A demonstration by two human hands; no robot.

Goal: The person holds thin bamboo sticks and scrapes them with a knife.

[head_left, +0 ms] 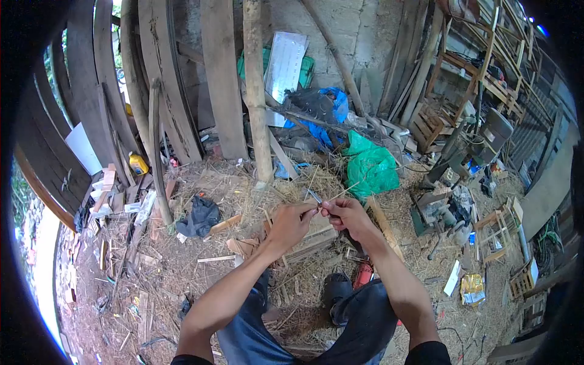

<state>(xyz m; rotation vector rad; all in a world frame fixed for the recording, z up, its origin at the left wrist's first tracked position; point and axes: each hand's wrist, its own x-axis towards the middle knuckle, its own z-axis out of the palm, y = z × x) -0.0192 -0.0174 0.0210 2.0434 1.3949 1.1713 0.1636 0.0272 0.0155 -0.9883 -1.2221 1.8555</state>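
Both hands meet near the middle of the view, above the straw-strewn ground. My left hand (291, 224) has its fingers pinched together, close against the fingers of the other hand; whatever lies between them is too small to name. My right hand (349, 218) is closed around a knife (314, 196), whose thin blade points up and to the left past the fingertips. A thin light strip (349, 190) sticks out above the right hand. Below the hands lie wooden boards (310, 244).
A green plastic bag (370, 165) lies beyond the hands, beside a wooden post (258, 91). A black bag (201, 216) and a yellow bottle (138, 163) are at the left. A red object (363, 275) lies near the boots; a vise-like machine (435, 210) stands at the right.
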